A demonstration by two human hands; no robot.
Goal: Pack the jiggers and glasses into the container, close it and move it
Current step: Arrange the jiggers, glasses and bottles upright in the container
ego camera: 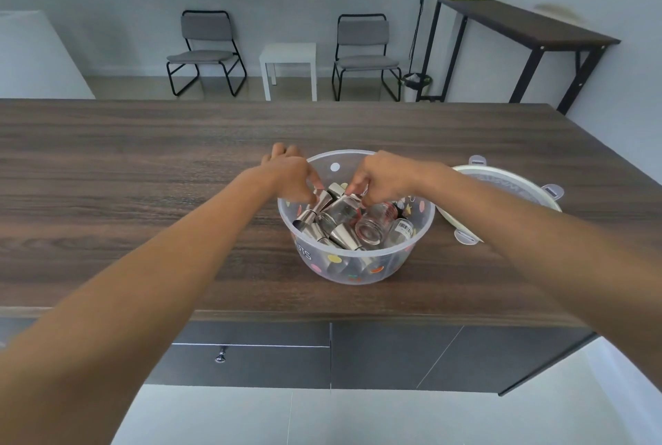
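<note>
Both hands are down inside the clear round plastic container with coloured dots (358, 265), which stands on the dark wood-grain desk (143, 175). The left hand (292, 179) has its fingers (315, 190) pinched on the rim of a shiny steel double-cone jigger (315, 208) that leans just under them. The right hand (379, 175) has its fingers (354, 188) closed on the top of a clear drinking glass (340, 211) lying tilted just below. Further jiggers and a second clear glass (372, 227) lie heaped under and to the right of the right fingers, all inside the wall.

The step in hand looks like packing: the last pieces are being settled into the pile. No jigger or glass shows loose on the desk, so filling seems close to done.

The white round lid with clip tabs (519, 186) lies on the desk beyond the right wrist, just beside the container. Next, judging from this, both hands let go, the heap must sit below the rim, and the lid gets fetched and pressed on.
</note>
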